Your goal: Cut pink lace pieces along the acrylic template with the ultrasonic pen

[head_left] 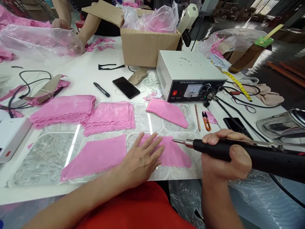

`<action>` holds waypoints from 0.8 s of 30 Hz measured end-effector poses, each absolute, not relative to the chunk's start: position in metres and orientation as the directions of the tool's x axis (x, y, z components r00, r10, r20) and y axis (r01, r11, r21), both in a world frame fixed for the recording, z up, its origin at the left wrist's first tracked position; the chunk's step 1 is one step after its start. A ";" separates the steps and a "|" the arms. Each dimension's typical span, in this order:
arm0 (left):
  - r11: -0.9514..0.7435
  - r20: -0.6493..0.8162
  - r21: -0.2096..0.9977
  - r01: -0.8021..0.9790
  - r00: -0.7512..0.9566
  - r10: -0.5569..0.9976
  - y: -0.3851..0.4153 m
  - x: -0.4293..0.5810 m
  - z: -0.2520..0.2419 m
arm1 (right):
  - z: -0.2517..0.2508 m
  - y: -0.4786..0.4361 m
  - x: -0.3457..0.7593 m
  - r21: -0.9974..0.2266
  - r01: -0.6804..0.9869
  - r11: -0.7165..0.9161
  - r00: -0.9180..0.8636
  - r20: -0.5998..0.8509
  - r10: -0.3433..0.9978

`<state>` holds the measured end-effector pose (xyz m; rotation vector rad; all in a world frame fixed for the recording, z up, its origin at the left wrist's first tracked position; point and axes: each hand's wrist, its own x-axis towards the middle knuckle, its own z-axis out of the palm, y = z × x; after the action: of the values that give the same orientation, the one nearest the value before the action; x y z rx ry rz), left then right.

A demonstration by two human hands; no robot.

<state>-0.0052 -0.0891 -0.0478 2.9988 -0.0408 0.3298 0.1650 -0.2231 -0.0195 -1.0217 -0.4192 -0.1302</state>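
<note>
My left hand point(142, 159) lies flat with fingers spread on a pink fabric panel point(175, 154). In my right hand point(224, 156) is a black handheld ultrasonic welding tool point(267, 159), its metal tip pointing left above the panel's upper edge; whether the tip touches cannot be told. Left of my hand lies a second pink panel point(100, 156). Two stacks of pink lace fabric point(64, 109) sit side by side behind it. A small stack of pink cut pieces point(166, 112) rests in front of the white control box point(190, 73).
Orange thread snips point(206, 121), a brown pencil point(197, 117), a phone point(126, 87) and a marker point(101, 89) lie around. A cardboard box point(150, 47) stands behind. Cables cross the right side near a glass jar point(281, 124). Another person's hands point(77, 44) hold a plastic bag.
</note>
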 end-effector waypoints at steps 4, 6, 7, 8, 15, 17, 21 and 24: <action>-0.996 0.247 0.085 0.037 0.967 0.057 -0.071 -0.029 -0.052 | -0.023 -0.212 0.158 -0.809 0.267 0.524 0.912 0.388 0.134; -0.994 0.251 0.081 0.071 0.964 0.089 -0.065 -0.034 -0.056 | -0.026 -0.207 0.157 -0.805 0.280 0.523 0.903 0.405 0.141; -0.993 0.255 0.087 0.083 0.961 0.103 -0.063 -0.036 -0.059 | -0.027 -0.205 0.157 -0.802 0.291 0.521 0.897 0.418 0.142; -0.991 0.265 0.096 0.093 0.957 0.116 -0.061 -0.037 -0.061 | -0.028 -0.204 0.157 -0.802 0.300 0.516 0.891 0.429 0.148; -0.986 0.320 0.131 0.106 0.937 0.143 -0.061 -0.036 -0.069 | -0.031 -0.195 0.156 -0.810 0.331 0.485 0.862 0.468 0.193; -0.985 0.329 0.137 0.107 0.933 0.147 -0.060 -0.037 -0.070 | -0.030 -0.194 0.156 -0.810 0.331 0.484 0.860 0.470 0.198; -0.982 0.333 0.154 0.110 0.930 0.157 -0.060 -0.037 -0.071 | -0.031 -0.194 0.156 -0.818 0.337 0.467 0.858 0.471 0.204; -0.980 0.329 0.165 0.111 0.930 0.161 -0.060 -0.037 -0.072 | -0.031 -0.195 0.156 -0.826 0.342 0.447 0.859 0.468 0.207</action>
<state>-0.0369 -0.0598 -0.0724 2.9444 0.2083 0.5200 0.1557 -0.1954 -0.0309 -1.1201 -0.5603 -0.0894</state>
